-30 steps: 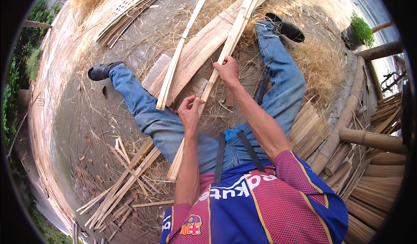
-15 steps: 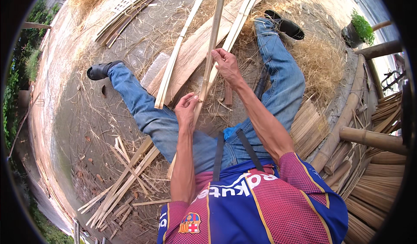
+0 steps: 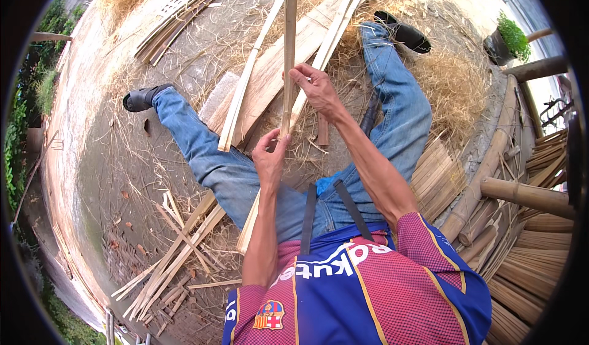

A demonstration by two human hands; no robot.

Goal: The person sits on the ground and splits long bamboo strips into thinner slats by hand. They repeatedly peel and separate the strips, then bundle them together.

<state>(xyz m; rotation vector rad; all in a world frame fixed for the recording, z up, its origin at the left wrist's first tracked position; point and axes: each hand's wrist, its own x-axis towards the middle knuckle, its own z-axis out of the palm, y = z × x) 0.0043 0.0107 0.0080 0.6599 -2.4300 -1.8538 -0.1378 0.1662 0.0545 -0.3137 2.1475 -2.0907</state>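
We see greyish tan on the held strip (image 3: 289, 44), creamy yellow on the loose strips (image 3: 250, 69), light brown with darker grain on the plank (image 3: 270, 81). We find the jeans (image 3: 402, 105) a faded, mottled blue — the shirt (image 3: 368, 290) deep blue and speckled pinkish red, piped in yellow — and the shavings (image 3: 457, 93) golden.

Daylight lights the whole yard brightly, and shadows stay soft and faint. Glare bleaches the ground (image 3: 69, 130) along the left and washes out the upper right beyond the potted plant (image 3: 513, 37). The foliage (image 3: 17, 133) at the left rim sinks into darkness. The left hand (image 3: 270, 153), right hand (image 3: 316, 91) and held strip (image 3: 289, 44) look fairly crisp, while fine detail softens outward. Fisheye distortion bows the long bamboo pole (image 3: 498, 133) on the right, and a black circular border swallows the corners
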